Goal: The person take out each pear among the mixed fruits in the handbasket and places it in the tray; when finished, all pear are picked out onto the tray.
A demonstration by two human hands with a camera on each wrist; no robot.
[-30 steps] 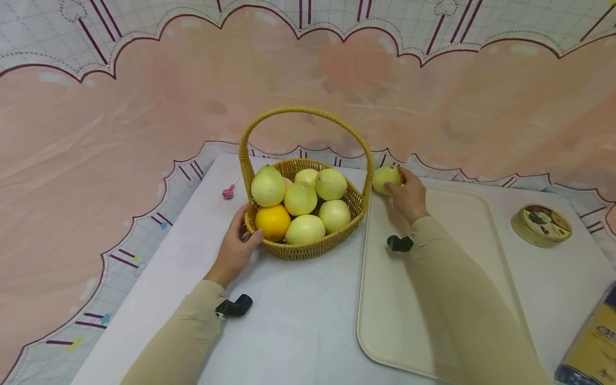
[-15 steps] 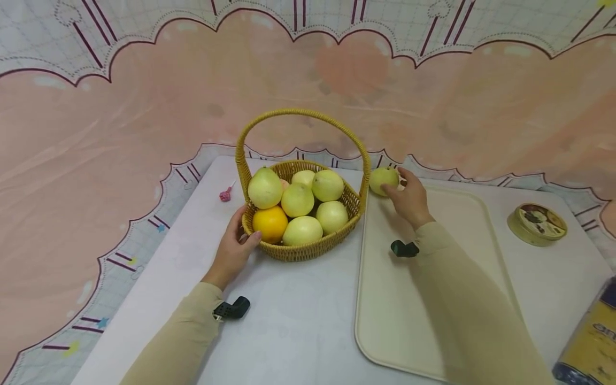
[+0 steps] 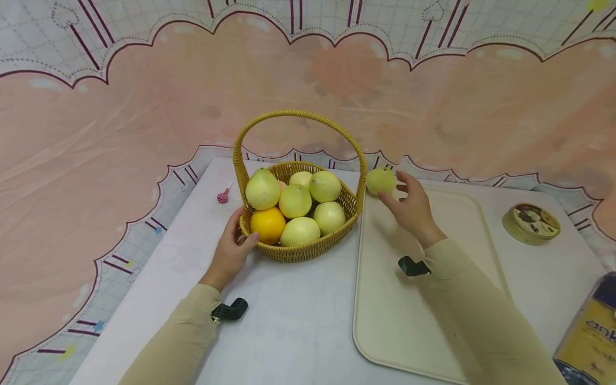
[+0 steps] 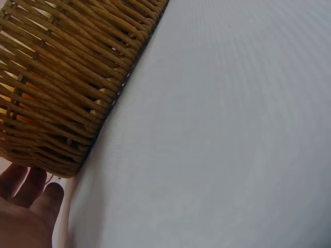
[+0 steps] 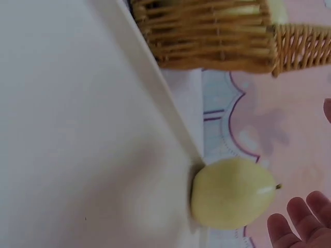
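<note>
My left hand (image 3: 229, 251) grips the left side of a yellow wicker basket (image 3: 303, 252), thumb over the rim and fingers on the outer wall. In the left wrist view, its fingertips (image 4: 49, 199) lie against the weave. Several pale green pears (image 3: 300, 231) and one orange (image 3: 268, 225) fill the basket; a pinkish fruit is mostly hidden behind them. Just right of the handle, a single pear (image 5: 232, 194) sits on the far left corner of a cream tray (image 3: 399, 326). Beside it my right hand (image 3: 413, 208) hovers with fingers spread, apart from the fruit and holding nothing.
A pink-wrapped lollipop (image 3: 223, 197) lies left of the basket on the white tablecloth (image 3: 289, 321). Right of the tray stands a round gold tin (image 3: 531, 223). A yellow and blue package (image 3: 589, 334) is at the lower right edge. Behind the table hangs a patterned pink cloth (image 3: 192, 96).
My right hand has let go of the single pear and drawn back to the right, fingers opening. The pear stays on the tray's corner. My left hand keeps its grip on the basket.
</note>
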